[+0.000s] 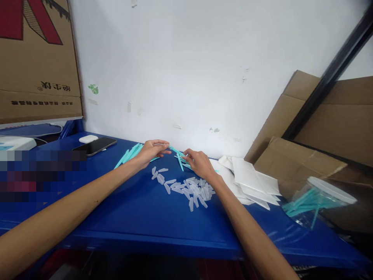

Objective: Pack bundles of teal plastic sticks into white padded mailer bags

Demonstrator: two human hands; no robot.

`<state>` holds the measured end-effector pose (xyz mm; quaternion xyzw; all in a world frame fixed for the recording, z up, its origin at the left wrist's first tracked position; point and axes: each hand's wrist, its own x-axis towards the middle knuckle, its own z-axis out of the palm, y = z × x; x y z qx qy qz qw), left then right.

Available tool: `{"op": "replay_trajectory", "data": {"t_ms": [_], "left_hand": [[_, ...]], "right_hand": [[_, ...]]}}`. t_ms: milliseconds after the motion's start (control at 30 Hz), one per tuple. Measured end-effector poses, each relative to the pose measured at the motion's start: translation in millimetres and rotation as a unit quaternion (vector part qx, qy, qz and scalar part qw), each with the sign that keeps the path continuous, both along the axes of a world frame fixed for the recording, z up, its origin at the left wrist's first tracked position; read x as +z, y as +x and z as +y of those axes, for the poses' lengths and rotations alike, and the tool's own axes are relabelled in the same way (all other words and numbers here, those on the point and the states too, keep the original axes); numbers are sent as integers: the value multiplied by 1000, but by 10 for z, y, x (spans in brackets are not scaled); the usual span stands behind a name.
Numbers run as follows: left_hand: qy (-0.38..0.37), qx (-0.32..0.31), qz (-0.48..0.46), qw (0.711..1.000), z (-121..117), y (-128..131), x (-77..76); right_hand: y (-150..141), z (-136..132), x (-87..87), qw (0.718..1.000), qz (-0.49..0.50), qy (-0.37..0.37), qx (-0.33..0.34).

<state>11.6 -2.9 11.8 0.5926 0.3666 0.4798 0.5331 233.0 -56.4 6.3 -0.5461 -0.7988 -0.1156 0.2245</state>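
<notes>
Reaching in from seven o'clock, the left hand has its thumb and fingertips close together at one end of a thin teal stick. The right hand comes in from five o'clock, with its thumb and fingers bent close over the other end. I cannot tell how hard either hand pinches it. The stick is right between the two hands, and that spot is the middle of my clock. Just by the right fingertips, at about five o'clock, loose teal sticks lie crossed.

Farther toward five o'clock, small cloudy plastic pieces lie in a messy heap. At nine o'clock, past the left hand, is a bunch of teal sticks. Farther that way are a black phone and a small white case.

Between three and four o'clock, flat white packets are piled up. Beyond them, a clear tub with a white lid leans over with more teal sticks inside. A blue table is under the sticks, and a white wall is at twelve.
</notes>
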Motion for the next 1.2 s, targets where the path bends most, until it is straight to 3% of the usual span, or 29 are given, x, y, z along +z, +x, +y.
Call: {"op": "replay_trajectory", "data": {"t_ms": [100,200,333,467,667,833,1200], "left_hand": [[88,29,185,978,-16,6,33],[170,83,353,916,-22,-8,46],[215,117,436,866,-13,-86,10],[205,104,514,826,16,-161,-72],[205,92,572,789,29,-173,-129],[212,99,589,773,-15,-119,-119],[239,159,561,777,-48,-110,37]], "right_hand": [[64,22,40,1000,-4,7,-16],[184,48,90,999,-12,12,-50],[380,89,122,993,-21,15,-117],[550,148,94,984,-30,-6,-177],[662,193,-12,974,-62,-72,-206],[582,155,22,972,-88,-61,-209],[178,19,156,993,-64,6,-103]]}}
